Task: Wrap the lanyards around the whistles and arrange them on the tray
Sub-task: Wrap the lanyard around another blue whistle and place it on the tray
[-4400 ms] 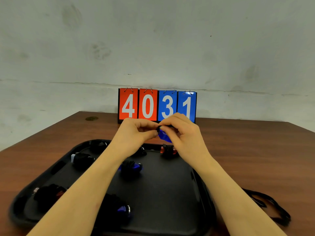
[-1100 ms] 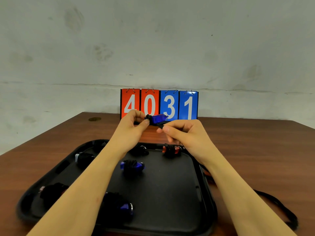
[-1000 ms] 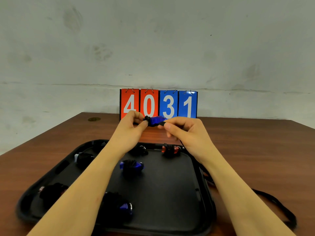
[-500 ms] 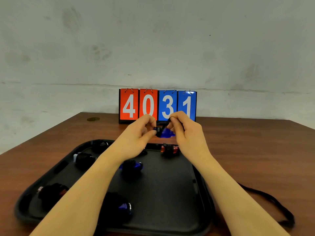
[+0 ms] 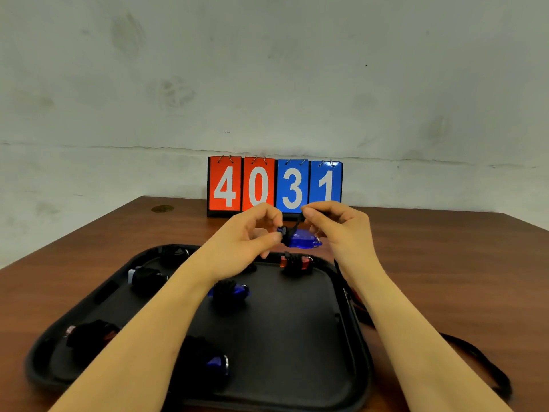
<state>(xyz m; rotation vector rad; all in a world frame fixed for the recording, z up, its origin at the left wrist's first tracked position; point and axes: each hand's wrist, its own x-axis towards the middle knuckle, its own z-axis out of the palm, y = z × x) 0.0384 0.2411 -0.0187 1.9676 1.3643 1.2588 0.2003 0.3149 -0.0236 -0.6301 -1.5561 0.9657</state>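
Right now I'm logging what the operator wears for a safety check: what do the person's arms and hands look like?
Both forearms are bare as far as the frame shows, with no sleeves in view. The left hand and right hand wear no gloves, and no rings, watch or wristbands show. The nails look short and unpainted.

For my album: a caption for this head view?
Two hands wind a black lanyard around a blue whistle above a black tray.
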